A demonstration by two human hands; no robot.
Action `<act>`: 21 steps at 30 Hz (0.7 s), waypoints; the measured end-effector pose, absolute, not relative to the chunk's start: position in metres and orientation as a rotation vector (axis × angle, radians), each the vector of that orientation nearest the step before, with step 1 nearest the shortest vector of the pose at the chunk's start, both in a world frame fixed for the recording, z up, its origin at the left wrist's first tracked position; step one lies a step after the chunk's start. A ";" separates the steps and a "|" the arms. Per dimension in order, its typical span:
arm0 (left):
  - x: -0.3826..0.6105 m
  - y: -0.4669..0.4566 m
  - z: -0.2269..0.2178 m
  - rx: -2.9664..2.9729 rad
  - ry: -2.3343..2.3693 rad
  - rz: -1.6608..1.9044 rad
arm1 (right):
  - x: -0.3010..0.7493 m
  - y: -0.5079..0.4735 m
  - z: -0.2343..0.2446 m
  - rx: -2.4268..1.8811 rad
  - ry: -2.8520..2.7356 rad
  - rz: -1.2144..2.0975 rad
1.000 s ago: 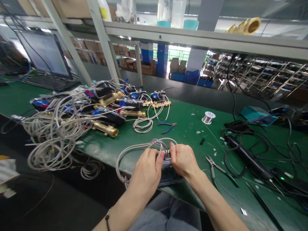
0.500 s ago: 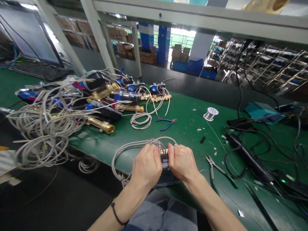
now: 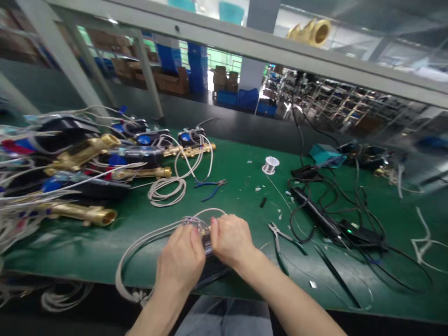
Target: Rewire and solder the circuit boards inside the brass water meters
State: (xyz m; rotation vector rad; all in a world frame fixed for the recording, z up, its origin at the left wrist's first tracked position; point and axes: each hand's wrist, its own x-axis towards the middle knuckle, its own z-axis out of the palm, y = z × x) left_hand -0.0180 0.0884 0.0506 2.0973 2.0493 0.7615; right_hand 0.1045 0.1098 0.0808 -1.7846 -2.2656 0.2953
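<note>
I've got both hands on the dark device [image 3: 212, 270] at the bench's near edge, approx mid-view on my cam. My left hand [image 3: 180, 259] is clamped on its L side, fingers curled, thumb up top; my right hand [image 3: 233, 238] grips the R side the same way, thumb near the top end. Hands are close together w/ just a strip of the device showing btwn them; fingertips mostly hidden, so can't tell exactly where they press. Pale cables [image 3: 128, 256] loop out from the device's far end, round to the L of my left hand & down to the bench edge.

Beyond the hands on the green bench [image 3: 238, 200] I see blue-handled cutters [image 3: 212, 187], jaws apart, next to a coiled pale cable [image 3: 168, 192]. Solder spool [image 3: 270, 165] stands farther back, R of the cutters. Pliers [image 3: 278, 240] lie just R of my right hand, handles spread, then tweezers [image 3: 338, 277] & a black soldering iron [image 3: 317, 214] amid black cords. Teal box [image 3: 326, 155] sits behind the iron. Far L there's a heap of brass-piped meters [image 3: 84, 154] w/ blue parts & tangled cable, well apart from the hands
</note>
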 end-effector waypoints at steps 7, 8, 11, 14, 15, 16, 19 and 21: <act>-0.022 0.094 0.045 2.248 1.990 0.720 | 0.088 0.121 0.093 -1.994 -2.201 0.436; -0.023 0.094 0.044 2.283 1.983 0.726 | 0.088 0.122 0.093 -2.004 -2.201 0.454; -0.024 0.093 0.043 2.361 1.951 0.755 | 0.087 0.124 0.094 -2.023 -2.215 0.490; -0.027 0.092 0.041 2.394 1.914 0.768 | 0.085 0.124 0.096 -2.056 -2.221 0.506; -0.028 0.092 0.040 2.400 1.903 0.780 | 0.085 0.125 0.096 -2.068 -2.224 0.511; -0.028 0.092 0.039 2.407 1.889 0.791 | 0.084 0.125 0.096 -2.077 -2.233 0.514; -0.028 0.093 0.038 2.408 1.885 0.797 | 0.082 0.126 0.094 -2.083 -2.270 0.466; -0.027 0.094 0.040 2.395 1.894 0.795 | 0.082 0.127 0.093 -2.056 -2.302 0.394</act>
